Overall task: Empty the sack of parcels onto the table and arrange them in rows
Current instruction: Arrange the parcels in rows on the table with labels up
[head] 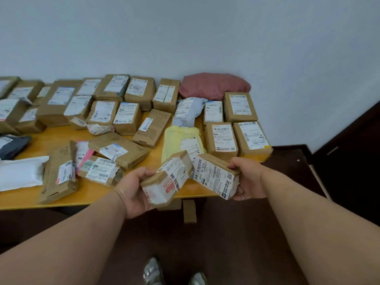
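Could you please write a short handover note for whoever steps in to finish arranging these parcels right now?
Left hand grips a small taped box; right hand grips a labelled box. Both are held in the air at the near edge of the table.
Done: boxes stand in rough rows along the wall and at the right end.
Left: place these two, then straighten the loose parcels at front left, including the long flat carton and the white mailer. The sack is not in view.
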A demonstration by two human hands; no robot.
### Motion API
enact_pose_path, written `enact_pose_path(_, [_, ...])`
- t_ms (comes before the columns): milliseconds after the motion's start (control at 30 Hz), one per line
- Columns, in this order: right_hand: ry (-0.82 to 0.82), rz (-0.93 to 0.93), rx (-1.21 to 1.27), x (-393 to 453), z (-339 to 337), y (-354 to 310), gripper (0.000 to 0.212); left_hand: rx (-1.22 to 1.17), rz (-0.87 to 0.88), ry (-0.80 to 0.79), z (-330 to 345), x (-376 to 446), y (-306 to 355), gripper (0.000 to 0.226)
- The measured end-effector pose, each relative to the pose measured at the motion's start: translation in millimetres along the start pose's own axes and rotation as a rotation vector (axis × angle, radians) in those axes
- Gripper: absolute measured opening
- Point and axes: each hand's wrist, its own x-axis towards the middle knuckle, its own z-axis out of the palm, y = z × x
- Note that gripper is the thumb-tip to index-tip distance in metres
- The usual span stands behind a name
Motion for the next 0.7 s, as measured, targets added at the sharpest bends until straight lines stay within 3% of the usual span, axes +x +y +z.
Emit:
enact_pose_path(200, [0.112,0.069,0.115,-14.2,-26.9,31.7,0.047,0.044,-0.106,-0.102,49.1,19.1,-24.7,0.042])
enact_pose_path(467, [0.255,0.114,0.371,7.9,-27.9,61.1,0.04,0.047,-0.22,-0.051,87.1,61.3,-59.1,0.032])
enact_pose_path(700, [0.299,0.092,0.266,33.9,-26.5,72.6,0.08,0.046,-0.294,-0.012,90.0,90.2,-77.3,0.045])
